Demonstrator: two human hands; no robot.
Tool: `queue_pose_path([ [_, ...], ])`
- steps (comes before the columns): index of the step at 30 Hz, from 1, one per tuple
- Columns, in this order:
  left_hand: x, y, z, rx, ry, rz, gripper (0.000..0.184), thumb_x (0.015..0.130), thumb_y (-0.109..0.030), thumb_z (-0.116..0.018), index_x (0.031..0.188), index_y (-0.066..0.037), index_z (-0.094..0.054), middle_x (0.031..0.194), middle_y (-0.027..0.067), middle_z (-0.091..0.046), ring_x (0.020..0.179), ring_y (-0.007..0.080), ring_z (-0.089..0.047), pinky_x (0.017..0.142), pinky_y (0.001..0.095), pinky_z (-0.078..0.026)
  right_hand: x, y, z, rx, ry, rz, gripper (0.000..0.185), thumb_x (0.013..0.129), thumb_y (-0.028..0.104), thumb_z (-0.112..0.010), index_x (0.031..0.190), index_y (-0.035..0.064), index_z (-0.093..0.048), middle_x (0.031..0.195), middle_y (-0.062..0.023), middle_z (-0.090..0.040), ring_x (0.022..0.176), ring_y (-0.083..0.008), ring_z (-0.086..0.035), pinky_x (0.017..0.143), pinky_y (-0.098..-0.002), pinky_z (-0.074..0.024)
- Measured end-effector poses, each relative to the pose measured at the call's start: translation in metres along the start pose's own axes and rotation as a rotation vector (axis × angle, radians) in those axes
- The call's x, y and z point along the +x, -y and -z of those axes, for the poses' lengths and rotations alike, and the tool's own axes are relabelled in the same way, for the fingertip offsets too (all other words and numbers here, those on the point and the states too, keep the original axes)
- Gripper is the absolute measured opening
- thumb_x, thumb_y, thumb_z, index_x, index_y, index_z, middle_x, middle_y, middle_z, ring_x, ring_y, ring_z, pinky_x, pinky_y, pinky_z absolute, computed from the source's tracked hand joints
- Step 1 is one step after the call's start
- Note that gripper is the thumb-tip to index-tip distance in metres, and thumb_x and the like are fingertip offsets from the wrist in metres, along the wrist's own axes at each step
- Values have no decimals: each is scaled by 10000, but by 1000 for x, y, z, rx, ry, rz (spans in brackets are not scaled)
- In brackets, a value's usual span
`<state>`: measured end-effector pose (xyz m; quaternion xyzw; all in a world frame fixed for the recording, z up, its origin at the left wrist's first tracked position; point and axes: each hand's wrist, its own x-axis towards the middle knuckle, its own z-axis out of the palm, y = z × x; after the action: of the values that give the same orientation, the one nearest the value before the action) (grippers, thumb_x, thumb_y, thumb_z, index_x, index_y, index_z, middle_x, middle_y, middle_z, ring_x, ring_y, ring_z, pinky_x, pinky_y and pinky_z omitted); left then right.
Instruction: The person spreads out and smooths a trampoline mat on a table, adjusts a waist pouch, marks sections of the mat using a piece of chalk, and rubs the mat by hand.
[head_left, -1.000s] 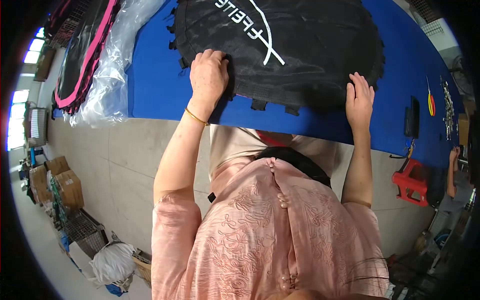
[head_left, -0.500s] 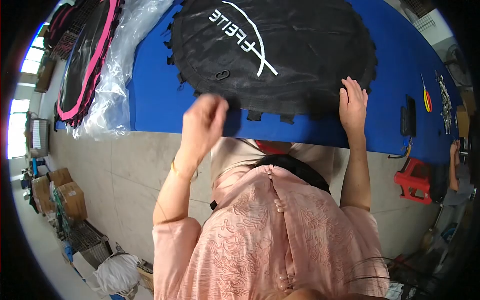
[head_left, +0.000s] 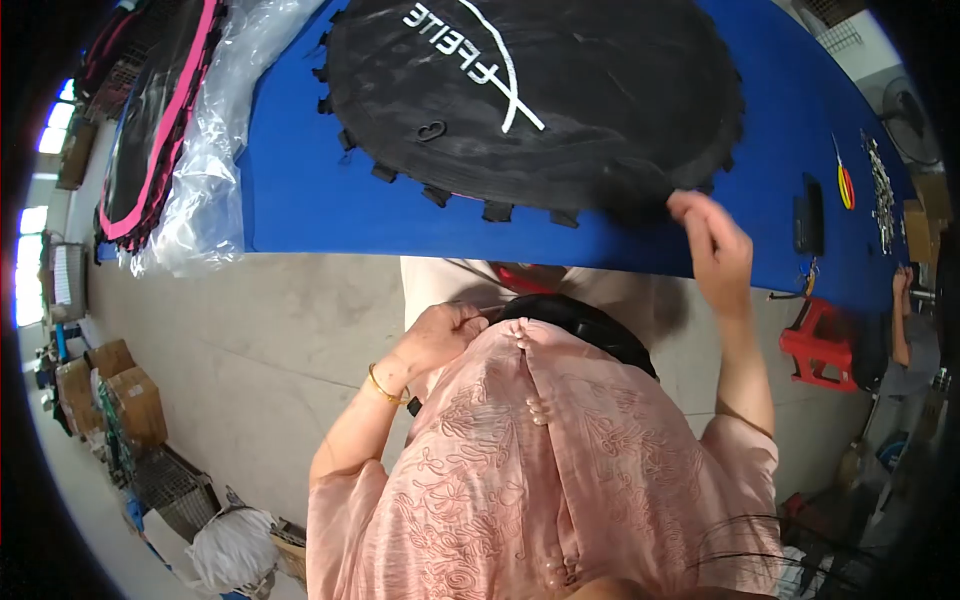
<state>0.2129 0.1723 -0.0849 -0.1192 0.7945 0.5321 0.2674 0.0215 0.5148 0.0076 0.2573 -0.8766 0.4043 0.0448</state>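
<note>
A round black trampoline mat (head_left: pixel 560 100) with webbing tabs around its rim and white lettering lies on the blue table cover. A small black heart-shaped piece (head_left: pixel 431 131) rests on it. At the mat's near right edge, my right hand (head_left: pixel 715 240) is closed, its fingertips pinching the rim, which looks dark and blurred there. My left hand (head_left: pixel 445 335) is down at my lap, off the table, against the hem of my pink shirt (head_left: pixel 480 420). Its fingers are curled, and whatever they hold is hidden.
Clear plastic sheeting (head_left: pixel 195 170) and a pink-rimmed black mat (head_left: pixel 160 130) lie at the left. To the right are a black case (head_left: pixel 808 215), red-and-yellow-handled pliers (head_left: pixel 846 187) and metal pieces (head_left: pixel 882 200). A red stool (head_left: pixel 820 345) stands below. Another person's arm (head_left: pixel 903 315) shows at far right.
My left hand has dropped from the mat's near edge to my lap. My right hand, formerly flat on the mat, has pulled toward me and closed at its rim. The view has shifted slightly.
</note>
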Motion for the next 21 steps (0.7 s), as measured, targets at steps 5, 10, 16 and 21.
queue_pose_path([
  [5, -14, -9, 13, 57, 96, -63, 191, 973, -164, -706, 1042, 11, -740, 850, 176, -741, 746, 175, -664, 740, 341, -553, -55, 16, 22, 55, 629, -313, 198, 1060, 110, -603, 1186, 9, -716, 1020, -98, -769, 916, -165, -732, 819, -306, -580],
  [10, -11, -6, 17, 22, 228, -135, 175, 995, -118, -682, 1111, 5, -728, 897, 57, -739, 843, 66, -599, 760, 283, -534, -109, -37, 14, 92, 895, -491, 269, 1048, 222, -604, 1137, 2, -730, 1034, -166, -774, 875, -264, -745, 786, -375, -580],
  [16, 1, 3, 18, 32, 286, -92, 246, 987, -179, -711, 1109, 35, -715, 932, 50, -748, 885, 74, -623, 789, 282, -537, -144, -68, -18, 229, 874, -726, 264, 1045, 100, -563, 1260, 0, -678, 1022, -131, -768, 883, -244, -744, 770, -384, -603],
  [21, 4, 0, 21, -17, 269, -68, 321, 994, -240, -734, 1156, 35, -712, 987, 56, -754, 932, 72, -625, 825, 275, -537, -152, -69, -7, 383, 1039, -1111, 304, 1042, 81, -558, 1322, 14, -656, 1067, -96, -766, 902, -218, -753, 730, -378, -640],
])
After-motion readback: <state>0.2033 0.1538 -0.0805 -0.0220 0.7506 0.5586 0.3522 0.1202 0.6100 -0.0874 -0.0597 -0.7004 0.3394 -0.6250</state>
